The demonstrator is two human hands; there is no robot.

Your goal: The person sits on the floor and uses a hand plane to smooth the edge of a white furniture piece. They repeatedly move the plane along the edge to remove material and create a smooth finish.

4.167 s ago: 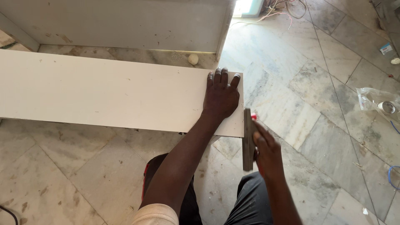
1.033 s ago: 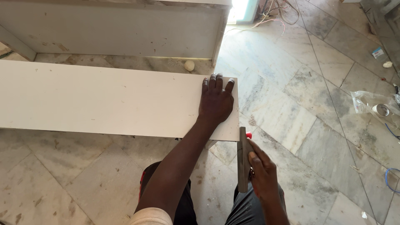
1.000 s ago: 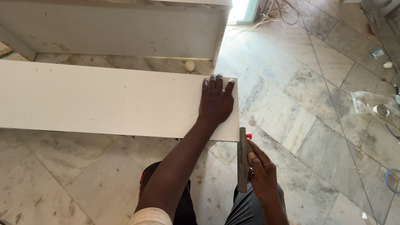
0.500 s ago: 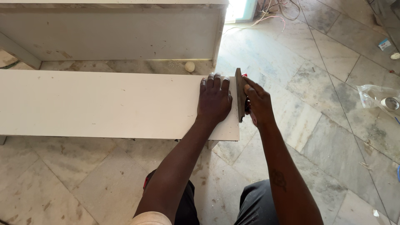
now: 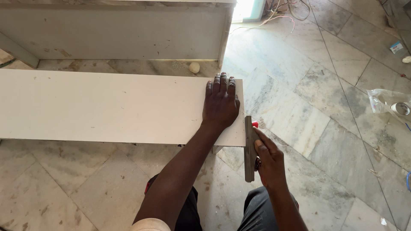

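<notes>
We find the long white flat board (image 5: 115,107) lying across the pale marble floor (image 5: 308,98), its right end raised on a support that we cannot make out. The left hand (image 5: 220,105) rests palm down on that right end, fingers straight and held close together, pointing to the far side; it presses at the same spot as in the earlier views.

The change lies with the right hand (image 5: 269,164). Half a second ago it held the dark narrow flat tool (image 5: 249,147) against the far part of the board's right end edge, beside the left hand. Now hand and tool are at the near corner, the tool's far tip alongside the edge and the rest reaching past the board over the floor toward the person's knees. The fingers are curled around the tool's near half, index finger laid along its top. A small red part (image 5: 255,124) shows at its far tip.

We judge this as one stroke drawn along the end edge from far to near, matching the tool's position a second ago, so the edge work appears repetitive and not yet finished.

Beyond the board stands a grey-white open cabinet frame (image 5: 120,30); a clear plastic bag (image 5: 391,102) lies at the right.
</notes>
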